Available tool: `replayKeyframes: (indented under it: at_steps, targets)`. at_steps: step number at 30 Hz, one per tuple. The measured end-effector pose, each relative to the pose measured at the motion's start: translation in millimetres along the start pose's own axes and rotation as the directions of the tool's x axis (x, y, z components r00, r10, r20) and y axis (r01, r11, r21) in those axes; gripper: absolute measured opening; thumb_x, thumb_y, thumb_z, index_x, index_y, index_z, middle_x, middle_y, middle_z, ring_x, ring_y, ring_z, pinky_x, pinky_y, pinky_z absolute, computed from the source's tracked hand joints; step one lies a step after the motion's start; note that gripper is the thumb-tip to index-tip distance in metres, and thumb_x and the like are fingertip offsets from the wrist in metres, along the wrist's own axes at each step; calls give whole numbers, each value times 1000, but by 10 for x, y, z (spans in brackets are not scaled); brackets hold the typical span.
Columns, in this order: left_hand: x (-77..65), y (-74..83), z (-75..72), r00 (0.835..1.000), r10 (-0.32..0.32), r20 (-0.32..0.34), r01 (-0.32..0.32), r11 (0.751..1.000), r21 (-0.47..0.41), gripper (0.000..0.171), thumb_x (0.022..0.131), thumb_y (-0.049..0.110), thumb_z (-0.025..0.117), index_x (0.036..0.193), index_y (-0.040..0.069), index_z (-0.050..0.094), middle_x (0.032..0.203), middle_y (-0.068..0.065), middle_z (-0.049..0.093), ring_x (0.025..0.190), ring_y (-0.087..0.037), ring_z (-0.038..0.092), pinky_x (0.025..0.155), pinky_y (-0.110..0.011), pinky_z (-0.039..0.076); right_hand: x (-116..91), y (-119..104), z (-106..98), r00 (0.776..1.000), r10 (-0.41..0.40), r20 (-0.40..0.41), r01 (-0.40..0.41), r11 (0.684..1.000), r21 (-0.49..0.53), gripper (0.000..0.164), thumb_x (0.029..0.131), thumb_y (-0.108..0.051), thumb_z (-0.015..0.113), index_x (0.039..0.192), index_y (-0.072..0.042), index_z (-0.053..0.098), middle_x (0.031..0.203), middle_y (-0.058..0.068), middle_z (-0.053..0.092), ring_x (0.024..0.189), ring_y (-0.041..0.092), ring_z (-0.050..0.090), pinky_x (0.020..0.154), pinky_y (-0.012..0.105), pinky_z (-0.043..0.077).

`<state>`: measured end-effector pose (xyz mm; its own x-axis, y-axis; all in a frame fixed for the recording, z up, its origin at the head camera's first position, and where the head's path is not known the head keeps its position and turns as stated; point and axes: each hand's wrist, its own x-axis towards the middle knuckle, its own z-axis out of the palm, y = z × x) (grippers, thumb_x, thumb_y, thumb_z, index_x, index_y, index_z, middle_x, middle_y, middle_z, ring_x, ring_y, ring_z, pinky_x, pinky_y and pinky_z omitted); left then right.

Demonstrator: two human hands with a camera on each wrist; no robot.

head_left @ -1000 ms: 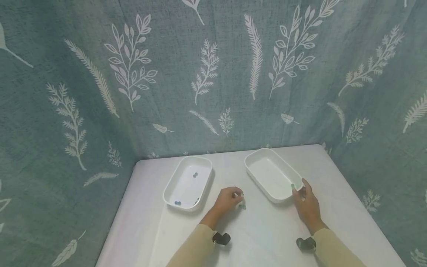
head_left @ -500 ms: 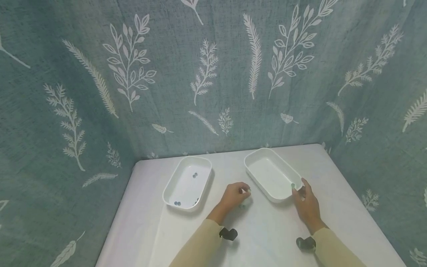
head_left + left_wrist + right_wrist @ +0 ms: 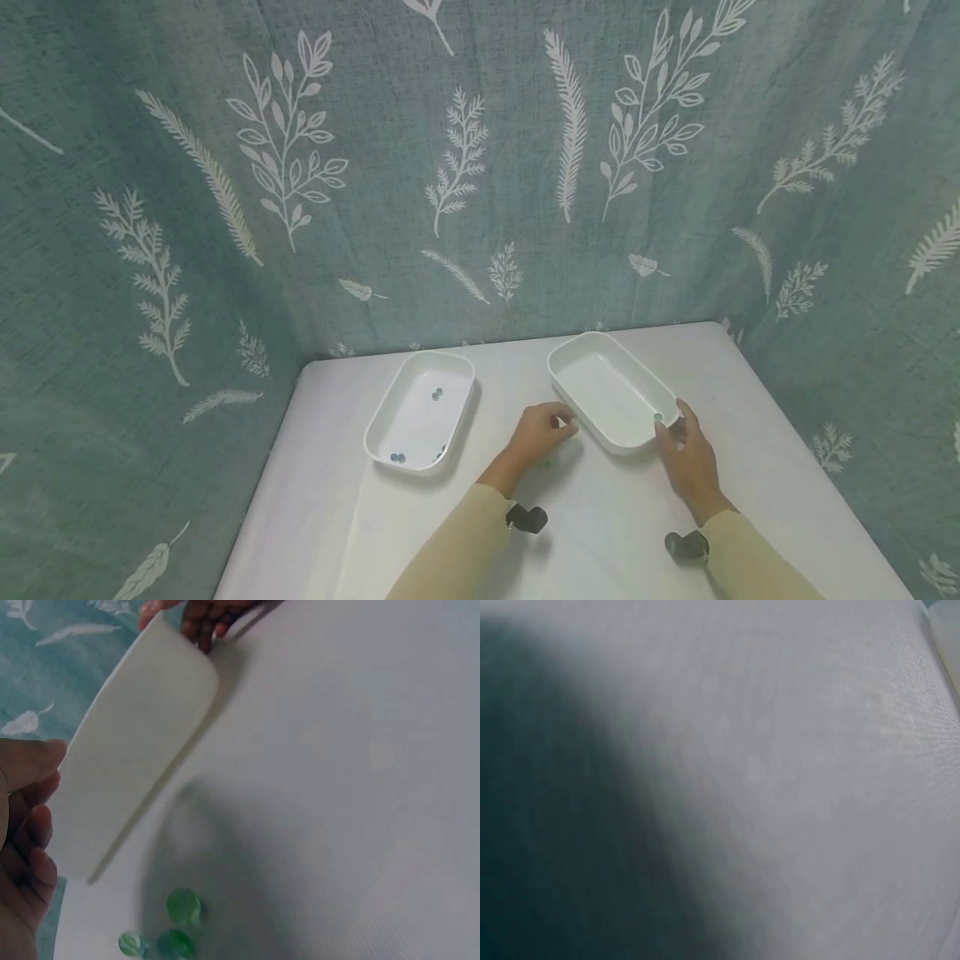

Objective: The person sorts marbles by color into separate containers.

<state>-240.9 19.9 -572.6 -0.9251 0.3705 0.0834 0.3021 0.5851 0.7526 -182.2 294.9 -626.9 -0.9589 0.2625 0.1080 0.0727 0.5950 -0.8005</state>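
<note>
My left hand (image 3: 538, 433) is at the near left side of the right white tray (image 3: 573, 402), thumb and finger pinching a small pale green marble (image 3: 574, 422). The left wrist view shows that hand's fingertips right at the tray's rim, with the marble hidden. Green marbles (image 3: 184, 906) lie on the white tabletop, in the left hand's shadow. My right hand (image 3: 686, 458) grips the tray's near right corner between thumb and fingers. Inside that corner, close to the thumb, sits one green marble (image 3: 657, 417). Only blurred tabletop and a sliver of tray fill the right wrist view.
A second white tray (image 3: 382, 414) stands to the left, with several blue-grey marbles (image 3: 437, 393) in it. The white table (image 3: 600, 533) ends at a green leaf-patterned curtain (image 3: 510, 183) at the back and sides.
My left hand has risen from the marbles on the table and moved right to the tray's edge, carrying one marble. The right hand has stayed on the tray's corner.
</note>
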Motion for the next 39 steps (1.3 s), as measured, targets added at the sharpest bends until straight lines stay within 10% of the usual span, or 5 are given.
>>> replayKeyframes:
  at_steps: [39]
  targets:
    - [133, 329, 263, 989, 94, 113, -104, 990, 93, 17, 86, 25, 75, 102, 21, 74, 83, 18, 61, 72, 0, 52, 62, -17, 45, -12, -48, -3, 1000, 15, -10, -15, 1000, -12, 73, 100, -52, 43, 157, -20, 12, 147, 24, 39, 134, 48, 34, 103, 69, 25]
